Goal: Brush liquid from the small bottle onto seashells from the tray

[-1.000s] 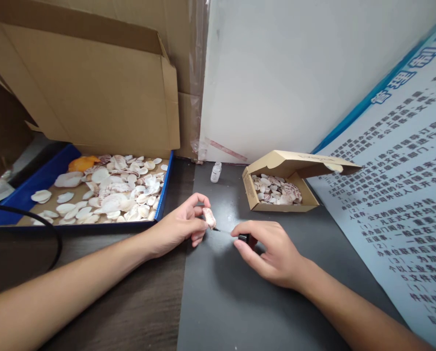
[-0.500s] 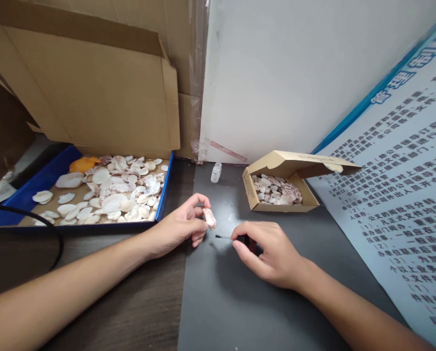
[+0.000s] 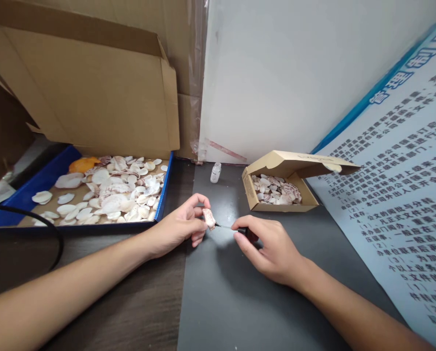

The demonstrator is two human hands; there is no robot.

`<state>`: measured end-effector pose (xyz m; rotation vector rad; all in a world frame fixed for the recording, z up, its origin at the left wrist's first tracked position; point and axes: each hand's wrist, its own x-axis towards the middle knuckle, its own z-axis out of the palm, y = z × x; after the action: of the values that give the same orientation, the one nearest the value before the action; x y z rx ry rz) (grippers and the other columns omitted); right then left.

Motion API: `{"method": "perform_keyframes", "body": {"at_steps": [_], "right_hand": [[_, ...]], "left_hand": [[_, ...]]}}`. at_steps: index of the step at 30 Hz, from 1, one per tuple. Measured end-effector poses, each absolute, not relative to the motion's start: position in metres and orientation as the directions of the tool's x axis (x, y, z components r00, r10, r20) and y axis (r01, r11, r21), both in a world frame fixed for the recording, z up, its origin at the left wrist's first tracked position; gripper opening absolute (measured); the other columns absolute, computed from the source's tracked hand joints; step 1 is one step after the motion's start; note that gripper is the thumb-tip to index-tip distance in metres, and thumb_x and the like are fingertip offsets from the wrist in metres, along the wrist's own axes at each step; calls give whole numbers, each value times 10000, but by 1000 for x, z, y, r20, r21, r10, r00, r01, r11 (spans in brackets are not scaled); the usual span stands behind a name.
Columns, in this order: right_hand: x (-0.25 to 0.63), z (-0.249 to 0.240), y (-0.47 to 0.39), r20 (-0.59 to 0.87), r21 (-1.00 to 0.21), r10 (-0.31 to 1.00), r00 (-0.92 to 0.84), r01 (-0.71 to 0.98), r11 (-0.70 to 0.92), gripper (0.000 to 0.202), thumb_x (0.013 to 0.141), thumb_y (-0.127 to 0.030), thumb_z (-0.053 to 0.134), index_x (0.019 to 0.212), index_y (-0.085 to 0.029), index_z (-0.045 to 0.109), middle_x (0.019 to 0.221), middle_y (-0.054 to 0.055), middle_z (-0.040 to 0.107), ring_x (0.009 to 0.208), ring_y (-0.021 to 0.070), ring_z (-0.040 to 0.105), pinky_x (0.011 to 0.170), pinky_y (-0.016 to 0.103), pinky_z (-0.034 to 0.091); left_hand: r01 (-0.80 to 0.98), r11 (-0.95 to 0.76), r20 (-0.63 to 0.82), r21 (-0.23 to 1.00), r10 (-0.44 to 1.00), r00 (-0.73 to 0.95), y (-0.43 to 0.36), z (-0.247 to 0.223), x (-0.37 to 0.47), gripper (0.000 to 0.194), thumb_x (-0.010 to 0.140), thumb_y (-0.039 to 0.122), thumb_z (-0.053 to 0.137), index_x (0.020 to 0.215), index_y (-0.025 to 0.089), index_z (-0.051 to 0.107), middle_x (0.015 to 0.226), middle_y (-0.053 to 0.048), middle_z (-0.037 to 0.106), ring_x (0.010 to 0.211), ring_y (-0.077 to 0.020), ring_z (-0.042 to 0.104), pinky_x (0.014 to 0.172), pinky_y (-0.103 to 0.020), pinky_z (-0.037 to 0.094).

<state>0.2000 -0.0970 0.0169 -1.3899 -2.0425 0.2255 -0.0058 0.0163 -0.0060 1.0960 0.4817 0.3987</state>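
Between thumb and fingers, my left hand [image 3: 188, 222] pinches a small pinkish-white shell [image 3: 209, 219] above the grey mat. My right hand [image 3: 267, 246] grips the black cap of a thin brush [image 3: 225, 226], which points left. The dark tip of the brush meets the lower right edge of the shell. A small clear glass bottle [image 3: 215, 173] stands upright and uncapped on the mat, beyond both hands.
At the left, a blue-sided cardboard box [image 3: 165, 187] holds many shells, its lid raised. An open small carton [image 3: 252, 192] of shells stands at the right. A black cable [image 3: 28, 212] crosses the far left. A printed sheet [image 3: 404, 195] slants along the right.
My right hand has brought the brush slightly up and left, from just off the shell to its edge. The shell is tilted slightly differently in my left hand.
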Motion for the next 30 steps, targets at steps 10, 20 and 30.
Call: {"method": "perform_keyframes", "body": {"at_steps": [10, 20, 30], "right_hand": [[201, 15, -97, 393, -475, 898, -196, 793, 381, 105, 966, -260, 530, 971, -198, 613, 681, -20, 646, 530, 106, 562, 556, 231, 432], [201, 17, -96, 408, -470, 888, -213, 785, 404, 99, 945, -234, 527, 903, -197, 609, 641, -29, 615, 516, 102, 540, 546, 226, 415], [201, 15, -95, 427, -450, 877, -221, 789, 419, 106, 950, -233, 522, 915, -196, 615, 668, -16, 642, 537, 110, 552, 557, 231, 422]], "left_hand": [[-19, 387, -191, 922, 497, 846, 17, -4, -5, 273, 840, 211, 662, 1031, 218, 467, 796, 47, 544, 501, -39, 430, 484, -192, 379], [-23, 380, -185, 925, 502, 845, 16, -3, -4, 265, 829, 231, 671, 1035, 210, 505, 781, 37, 548, 499, -44, 404, 486, -197, 365], [-13, 374, -189, 927, 497, 847, 17, -4, -5, 258, 829, 236, 672, 1031, 205, 514, 784, 24, 563, 508, -50, 428, 485, -193, 365]]}}
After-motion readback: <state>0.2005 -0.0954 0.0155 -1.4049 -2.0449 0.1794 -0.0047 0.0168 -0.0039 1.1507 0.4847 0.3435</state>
